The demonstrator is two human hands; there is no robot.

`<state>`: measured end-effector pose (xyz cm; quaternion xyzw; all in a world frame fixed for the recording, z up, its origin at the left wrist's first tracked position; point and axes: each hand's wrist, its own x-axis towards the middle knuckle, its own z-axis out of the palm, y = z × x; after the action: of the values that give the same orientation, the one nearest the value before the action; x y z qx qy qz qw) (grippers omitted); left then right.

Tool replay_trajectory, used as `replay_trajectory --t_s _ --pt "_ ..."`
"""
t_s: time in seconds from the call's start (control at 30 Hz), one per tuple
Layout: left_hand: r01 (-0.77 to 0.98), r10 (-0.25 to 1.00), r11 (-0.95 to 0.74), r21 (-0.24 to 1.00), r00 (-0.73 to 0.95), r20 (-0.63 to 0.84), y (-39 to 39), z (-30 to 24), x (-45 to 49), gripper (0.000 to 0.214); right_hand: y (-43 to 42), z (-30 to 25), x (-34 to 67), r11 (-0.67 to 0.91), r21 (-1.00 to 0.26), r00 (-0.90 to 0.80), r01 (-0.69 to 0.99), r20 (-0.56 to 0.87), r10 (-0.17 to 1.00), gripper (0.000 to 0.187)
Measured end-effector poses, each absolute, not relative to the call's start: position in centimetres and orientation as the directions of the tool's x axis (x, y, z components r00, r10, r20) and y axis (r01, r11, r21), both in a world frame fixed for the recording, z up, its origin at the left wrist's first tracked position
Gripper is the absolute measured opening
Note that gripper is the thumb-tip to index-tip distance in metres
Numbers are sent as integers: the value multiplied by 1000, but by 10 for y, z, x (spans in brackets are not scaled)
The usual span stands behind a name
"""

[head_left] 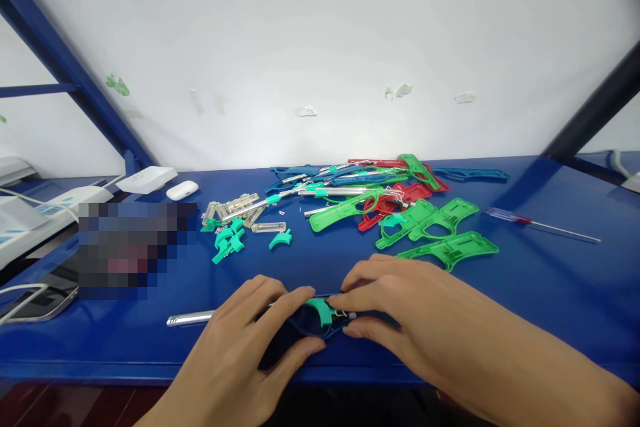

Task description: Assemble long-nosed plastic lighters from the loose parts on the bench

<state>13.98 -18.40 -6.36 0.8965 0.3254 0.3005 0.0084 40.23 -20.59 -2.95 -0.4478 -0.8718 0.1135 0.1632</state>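
Observation:
A blue plastic toy gun shell (311, 329) lies between my hands near the table's front edge. Within it sits a teal trigger (324, 312), with a thin white spring or wire beside it. From under my left hand (250, 333) a silver tube (190, 318) sticks out to the left. My left hand's fingers and thumb are curled around the shell's left part. With thumb and fingers my right hand (395, 300) grips the shell's right end, one fingertip at the trigger. My hands cover much of the shell.
Loose teal triggers (229, 240) and clear plastic pieces (269, 227) lie behind my left hand. Several green shells (455, 248), a red shell (413, 192) and silver tubes (340, 192) form a pile. A screwdriver (543, 224) rests right; a phone (45, 300) and white earbud case (183, 190) left.

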Motion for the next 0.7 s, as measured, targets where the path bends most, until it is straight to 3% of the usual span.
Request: replay_trajectory --t_s 0.2,0.4,0.7 --pt "544 522 -823 164 611 595 -183 -64 142 26 -206 -42 411 577 -370 -549 728 190 814 29" --pt "518 428 -852 77 602 674 -184 -62 146 16 -212 -34 408 572 -316 -525 757 226 820 41" --pt "537 389 -843 21 584 713 -183 -60 148 17 -203 -32 406 472 -416 -474 777 107 874 44"
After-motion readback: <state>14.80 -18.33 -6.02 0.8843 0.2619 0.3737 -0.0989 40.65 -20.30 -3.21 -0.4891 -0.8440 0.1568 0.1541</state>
